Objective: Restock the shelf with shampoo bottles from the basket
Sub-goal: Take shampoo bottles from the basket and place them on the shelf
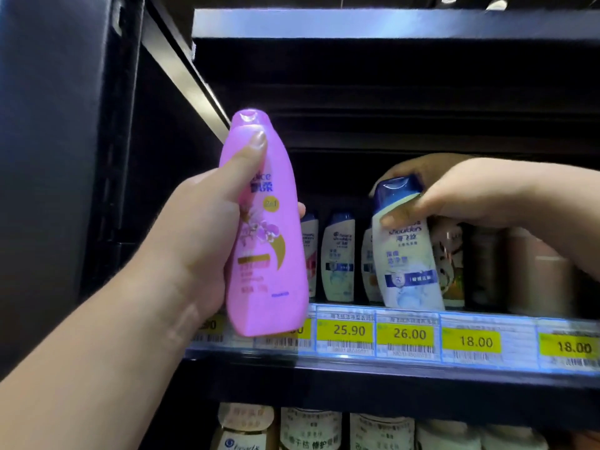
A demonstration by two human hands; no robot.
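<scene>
— Pink shampoo bottle [264, 228] up front: who has it?
— Left hand [201, 228], fingers wrapped round it, upright, in front of the shelf [357, 384].
— And the white bottle [409, 264]?
— Right hand [461, 193] grips its blue cap; it tilts at the shelf front, above the yellow price tags [409, 334].

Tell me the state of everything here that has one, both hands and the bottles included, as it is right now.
pink bottle: cap shut, about upright, held in front of the shelf, not on it.
left hand: grips the pink bottle, thumb up its front.
white bottle: cap shut, tilted, base at the shelf's front edge.
right hand: grips the white bottle at its cap.
shelf: partly stocked.
back bottles: standing upright.
</scene>
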